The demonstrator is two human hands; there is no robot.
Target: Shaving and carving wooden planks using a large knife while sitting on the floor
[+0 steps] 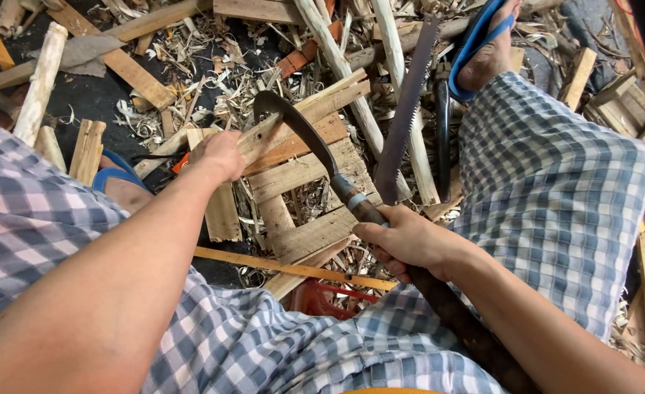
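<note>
My right hand [410, 241] grips the dark wooden handle of a curved billhook [300, 131], whose black blade arcs up and left over a wooden stick. My left hand [220, 155] holds that pale wooden stick [315, 106] by its near end; the stick slants up to the right, and the blade's hooked tip rests against it. Both lie over a rough platform of flat boards [304, 175]. A saw blade [404, 117] with teeth along one edge stands tilted just right of the billhook.
Wood shavings, offcuts and round poles [337, 58] litter the dark ground. My knees in checked cloth frame the view, and my feet wear blue sandals [475, 40]. A thin yellow slat [286, 268] and a red plastic stool [322, 298] lie below the boards.
</note>
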